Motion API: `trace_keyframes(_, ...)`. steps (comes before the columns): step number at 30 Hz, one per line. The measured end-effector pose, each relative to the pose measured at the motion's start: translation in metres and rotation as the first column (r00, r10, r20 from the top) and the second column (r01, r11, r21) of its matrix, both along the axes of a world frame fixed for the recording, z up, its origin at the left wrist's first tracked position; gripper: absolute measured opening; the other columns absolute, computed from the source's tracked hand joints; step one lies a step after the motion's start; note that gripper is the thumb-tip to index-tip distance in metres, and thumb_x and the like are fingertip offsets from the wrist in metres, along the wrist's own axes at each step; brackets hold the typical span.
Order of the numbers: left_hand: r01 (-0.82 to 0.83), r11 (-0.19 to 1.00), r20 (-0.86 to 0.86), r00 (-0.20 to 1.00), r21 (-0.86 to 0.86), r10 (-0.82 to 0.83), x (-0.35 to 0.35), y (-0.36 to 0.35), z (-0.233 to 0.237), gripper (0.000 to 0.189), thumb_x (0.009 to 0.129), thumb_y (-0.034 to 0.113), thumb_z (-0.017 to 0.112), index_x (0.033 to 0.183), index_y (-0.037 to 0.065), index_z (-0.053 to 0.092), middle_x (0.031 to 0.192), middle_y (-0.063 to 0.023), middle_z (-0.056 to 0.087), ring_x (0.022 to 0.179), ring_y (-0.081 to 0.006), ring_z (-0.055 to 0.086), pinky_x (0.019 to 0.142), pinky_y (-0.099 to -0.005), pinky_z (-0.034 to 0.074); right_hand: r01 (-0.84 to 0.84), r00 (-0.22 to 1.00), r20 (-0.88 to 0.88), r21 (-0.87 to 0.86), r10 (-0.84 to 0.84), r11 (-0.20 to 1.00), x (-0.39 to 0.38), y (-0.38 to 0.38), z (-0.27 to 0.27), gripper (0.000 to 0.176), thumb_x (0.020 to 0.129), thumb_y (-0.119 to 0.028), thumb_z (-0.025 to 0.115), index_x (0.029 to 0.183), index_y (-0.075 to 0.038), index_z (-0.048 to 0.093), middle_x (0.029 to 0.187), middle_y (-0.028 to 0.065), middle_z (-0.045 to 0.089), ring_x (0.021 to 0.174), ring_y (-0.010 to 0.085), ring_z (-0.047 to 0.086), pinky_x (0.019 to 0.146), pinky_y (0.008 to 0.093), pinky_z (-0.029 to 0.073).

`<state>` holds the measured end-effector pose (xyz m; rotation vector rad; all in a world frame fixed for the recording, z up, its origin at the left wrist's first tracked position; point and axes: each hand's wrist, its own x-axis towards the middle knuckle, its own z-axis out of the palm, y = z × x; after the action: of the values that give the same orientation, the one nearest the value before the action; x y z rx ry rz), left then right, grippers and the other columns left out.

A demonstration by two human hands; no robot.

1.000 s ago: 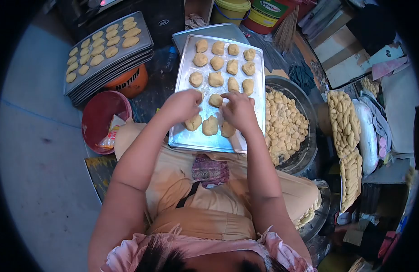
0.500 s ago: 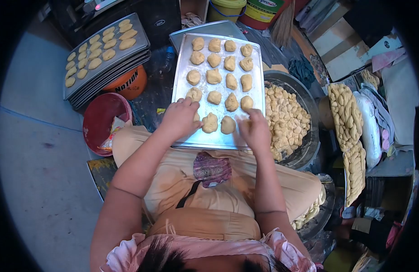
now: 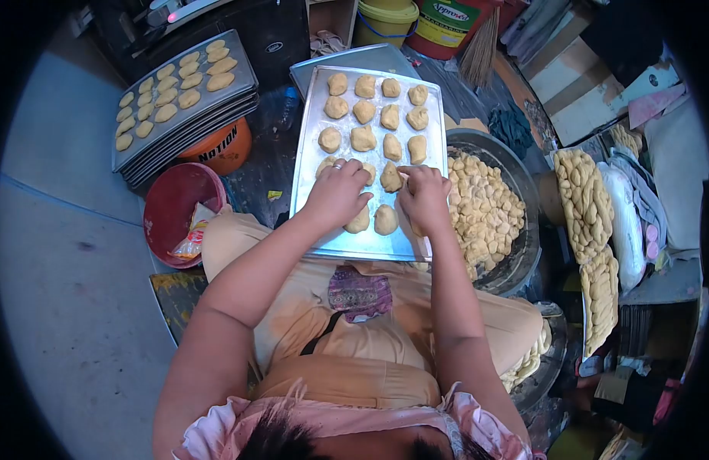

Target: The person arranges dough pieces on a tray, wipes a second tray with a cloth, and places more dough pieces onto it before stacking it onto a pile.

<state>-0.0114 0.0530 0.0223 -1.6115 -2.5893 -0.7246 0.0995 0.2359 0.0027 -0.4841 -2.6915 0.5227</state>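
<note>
A metal baking tray [image 3: 302,188] rests across my lap, set with rows of dough pieces, such as a round dough piece [image 3: 329,139]. My left hand [image 3: 339,193] lies palm down over the left side of the second-nearest row, fingers stretched over dough that they partly hide. At the right side of the same row is my right hand [image 3: 425,198]. Its index finger reaches out and touches a lumpy dough piece [image 3: 391,178], while the other fingers are partly hidden. Nearer my lap, a smooth dough piece [image 3: 386,220] lies between the hands.
To the right stands a large dark basin [image 3: 532,238] heaped with dough lumps [image 3: 485,207]. Stacked trays [image 3: 182,100] with flattened dough rest on an orange bucket [image 3: 224,147]. A red bucket [image 3: 166,222] is at left, braided dough [image 3: 584,199] at far right.
Both hands have moved forward from the nearest row to the row beyond it. My left hand has also shifted right. The whole scene sits slightly lower in view.
</note>
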Motion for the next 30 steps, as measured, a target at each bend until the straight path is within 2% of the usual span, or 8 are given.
trace_keyframes(4, 0.002, 1.000, 0.001, 1.000, 0.003, -0.002, -0.004, 0.006, 0.001, 0.030, 0.081, 0.023, 0.069, 0.104, 0.004, 0.062, 0.111, -0.0128, 0.057, 0.104, -0.0336, 0.055, 0.091, -0.0443, 0.044, 0.028, 1.000, -0.006, -0.014, -0.028, 1.000, -0.021, 0.023, 0.004, 0.036, 0.076, -0.018, 0.067, 0.112, -0.016, 0.066, 0.110, 0.0057, 0.064, 0.105, 0.0264, 0.054, 0.093, 0.0427, 0.034)
trace_keyframes(7, 0.006, 1.000, 0.029, 1.000, -0.006, -0.006, -0.007, 0.009, -0.001, 0.030, 0.081, 0.023, 0.069, 0.103, 0.004, 0.062, 0.111, -0.0133, 0.058, 0.104, -0.0339, 0.056, 0.091, -0.0444, 0.044, 0.034, 0.994, 0.106, 0.033, -0.037, 0.999, -0.049, 0.026, 0.015, 0.035, 0.077, -0.020, 0.067, 0.112, -0.016, 0.067, 0.107, 0.0066, 0.066, 0.104, 0.0260, 0.057, 0.090, 0.0422, 0.037)
trace_keyframes(12, -0.003, 1.000, 0.040, 0.999, 0.022, 0.002, -0.011, 0.012, -0.001, 0.030, 0.081, 0.022, 0.068, 0.103, 0.003, 0.062, 0.114, -0.0141, 0.058, 0.103, -0.0348, 0.057, 0.090, -0.0447, 0.045, 0.048, 0.978, 0.199, 0.103, -0.068, 0.993, -0.081, 0.031, 0.002, 0.036, 0.077, -0.022, 0.068, 0.113, -0.016, 0.067, 0.093, 0.0066, 0.070, 0.093, 0.0252, 0.063, 0.085, 0.0406, 0.040)
trace_keyframes(15, -0.014, 0.999, 0.040, 0.999, 0.039, 0.012, -0.015, 0.013, -0.005, 0.029, 0.082, 0.024, 0.068, 0.103, 0.006, 0.063, 0.110, -0.0118, 0.058, 0.104, -0.0318, 0.056, 0.088, -0.0452, 0.043, 0.067, 0.973, 0.221, 0.029, -0.071, 0.997, -0.079, 0.036, 0.003, 0.038, 0.077, -0.025, 0.067, 0.113, -0.016, 0.066, 0.094, 0.0081, 0.070, 0.095, 0.0258, 0.064, 0.085, 0.0417, 0.041)
trace_keyframes(18, -0.012, 1.000, 0.037, 0.999, 0.024, 0.011, -0.015, 0.013, -0.002, 0.030, 0.082, 0.023, 0.068, 0.104, 0.004, 0.063, 0.115, -0.0139, 0.057, 0.103, -0.0344, 0.058, 0.090, -0.0443, 0.045, 0.106, 0.992, 0.088, -0.144, -0.094, 0.984, -0.087, 0.050, 0.006, 0.042, 0.075, -0.027, 0.067, 0.116, -0.015, 0.065, 0.096, 0.0105, 0.070, 0.097, 0.0267, 0.064, 0.086, 0.0430, 0.043)
trace_keyframes(21, -0.008, 1.000, 0.049, 0.999, 0.013, 0.007, -0.017, 0.014, -0.002, 0.030, 0.082, 0.024, 0.067, 0.104, 0.004, 0.064, 0.115, -0.0136, 0.057, 0.103, -0.0340, 0.058, 0.090, -0.0442, 0.044, 0.137, 0.990, 0.062, -0.111, -0.130, 0.984, -0.111, 0.055, 0.010, 0.046, 0.075, -0.029, 0.069, 0.119, -0.014, 0.063, 0.099, 0.0125, 0.070, 0.100, 0.0277, 0.064, 0.086, 0.0435, 0.044)
trace_keyframes(25, -0.026, 1.000, 0.098, 0.995, -0.004, 0.026, -0.020, 0.015, 0.002, 0.031, 0.082, 0.024, 0.067, 0.106, 0.004, 0.064, 0.116, -0.0132, 0.057, 0.104, -0.0336, 0.057, 0.091, -0.0438, 0.043, 0.161, 0.950, 0.270, 0.011, -0.158, 0.987, -0.145, 0.055, 0.010, 0.052, 0.075, -0.034, 0.071, 0.122, -0.015, 0.060, 0.097, 0.0116, 0.071, 0.095, 0.0282, 0.067, 0.084, 0.0439, 0.045)
trace_keyframes(30, -0.027, 0.999, 0.078, 0.997, 0.027, 0.025, -0.027, 0.015, -0.001, 0.033, 0.082, 0.025, 0.067, 0.107, 0.004, 0.064, 0.116, -0.0131, 0.057, 0.105, -0.0335, 0.057, 0.091, -0.0437, 0.043, 0.219, 0.962, 0.186, -0.081, -0.201, 0.972, -0.149, 0.058, 0.011, 0.052, 0.072, -0.033, 0.073, 0.119, -0.014, 0.062, 0.097, 0.0124, 0.071, 0.095, 0.0282, 0.067, 0.083, 0.0417, 0.047)
